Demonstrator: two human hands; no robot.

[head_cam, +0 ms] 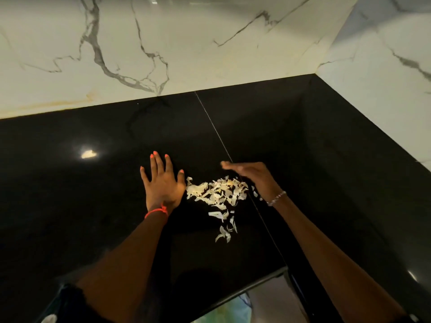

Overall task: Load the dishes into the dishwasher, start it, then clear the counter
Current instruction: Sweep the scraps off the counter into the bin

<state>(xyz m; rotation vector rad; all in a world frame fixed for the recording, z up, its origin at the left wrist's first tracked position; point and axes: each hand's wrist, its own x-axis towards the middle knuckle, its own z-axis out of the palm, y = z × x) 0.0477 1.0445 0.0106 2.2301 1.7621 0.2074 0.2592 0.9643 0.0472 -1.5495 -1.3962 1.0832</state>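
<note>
Black counter (pixel 70 206): pale peels (pixel 217 192) heaped mid-counter, a few trailing toward its front edge.
Your left hand (pixel 163 183): fingers straight, spread, just left of the heap.
Your right hand (pixel 251 173): fingers straight, edge-on at its right, holding nothing.
Handling: likely papery, flyaway; scoop from both sides.

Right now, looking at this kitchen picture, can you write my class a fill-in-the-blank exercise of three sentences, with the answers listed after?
1. The counter under the peels is ___ in colour.
2. The peels lie ___ the left hand and the right hand.
3. The bead bracelet is worn on the ___ wrist.

Missing words: black; between; right.
</note>
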